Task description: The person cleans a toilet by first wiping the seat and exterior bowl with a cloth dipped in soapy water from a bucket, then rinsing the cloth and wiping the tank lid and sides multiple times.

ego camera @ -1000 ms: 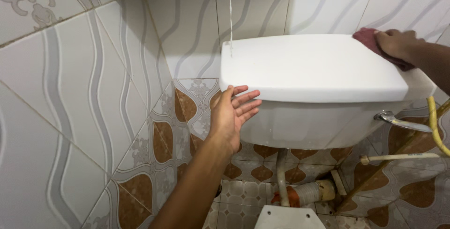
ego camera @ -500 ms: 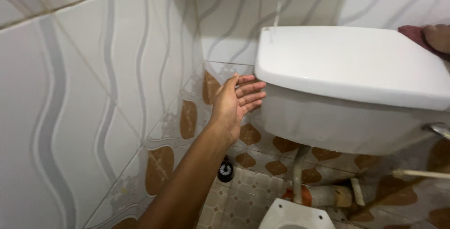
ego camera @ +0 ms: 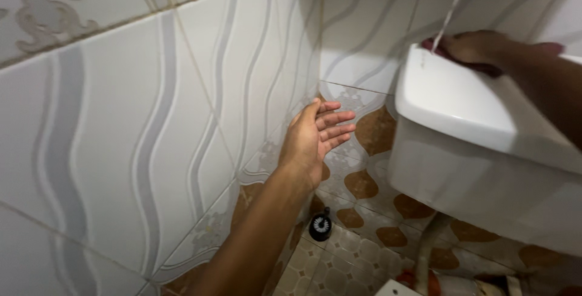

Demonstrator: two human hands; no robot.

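Observation:
A white toilet cistern [ego camera: 485, 169] with a flat white lid [ego camera: 467, 105] is mounted on the tiled wall at the right. My right hand [ego camera: 476, 47] presses a dark red cloth [ego camera: 438, 47] onto the lid's far left corner, near the back wall. My left hand [ego camera: 315, 135] hangs in the air with its fingers spread, left of the cistern and close to the side wall, holding nothing.
Patterned grey and white tiles [ego camera: 151, 126] cover the left wall, with brown-patterned tiles lower down. A thin white line [ego camera: 451, 5] hangs down above the cistern. A small round black object [ego camera: 320, 225] sits on the floor in the corner. A pipe [ego camera: 427, 244] drops below the cistern.
My right hand has slid the red cloth from the lid's right end across to its left rear corner. The view has swung left. My left hand stays open beside the cistern.

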